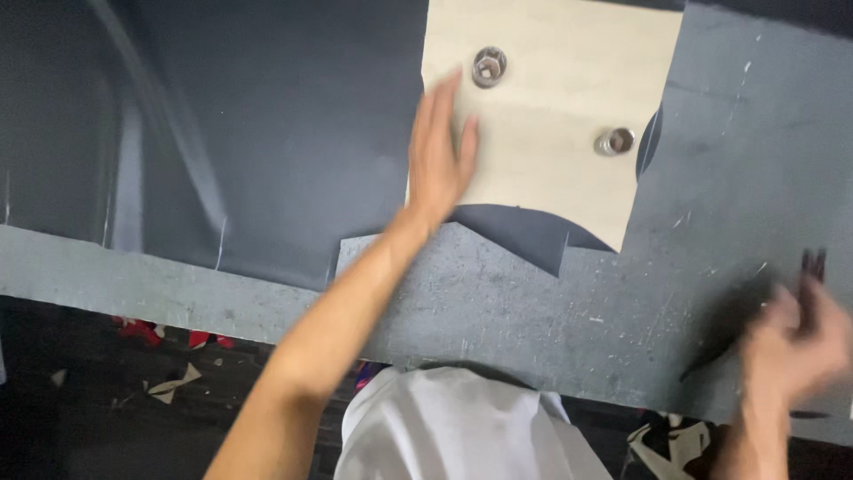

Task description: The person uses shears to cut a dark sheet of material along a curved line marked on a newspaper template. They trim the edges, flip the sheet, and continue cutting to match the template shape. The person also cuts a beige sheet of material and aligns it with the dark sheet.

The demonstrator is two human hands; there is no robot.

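My left hand (pixel 440 156) lies flat, fingers apart, on the left edge of a pale beige board-like template (pixel 551 116). The template rests on dark fabric (pixel 284 116) spread over a grey table (pixel 533 311). Two small metal cylinders stand on the template, one (pixel 489 66) just beyond my fingertips and one (pixel 615 140) near its right edge. My right hand (pixel 795 342) is blurred at the right edge of the table. It is closed around a dark tool (pixel 812 265) whose kind I cannot make out.
The grey table's front edge runs from lower left to lower right. Below it, paper and cloth scraps (pixel 173 384) lie on a dark floor. My white shirt (pixel 444 427) fills the bottom centre. A dark strip of fabric (pixel 724 342) lies by my right hand.
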